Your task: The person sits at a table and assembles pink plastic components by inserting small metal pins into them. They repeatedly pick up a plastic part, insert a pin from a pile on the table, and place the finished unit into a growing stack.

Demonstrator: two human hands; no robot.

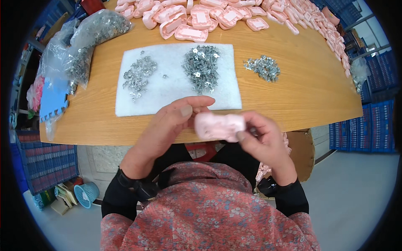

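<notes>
A pale pink plastic shell (220, 126), blurred by motion, is held above the near table edge. My right hand (264, 140) grips its right end between thumb and fingers. At its left end my left hand (163, 123) is open, index finger stretched out over it and thumb apart; the other fingers are partly hidden. Beyond my hands a white foam mat (169, 98) lies on the table. On it are a loose heap of small metal clips (140, 75) at left and a denser pile of small metal plates (202, 69) at right.
A smaller pile of metal parts (264, 68) lies on the wooden table (293, 96) right of the mat. Pink shells (197, 21) crowd the far side and right edge. Clear bags of metal parts (90, 39) and a blue foam piece (54, 98) sit at left. A cardboard box (302, 154) stands below.
</notes>
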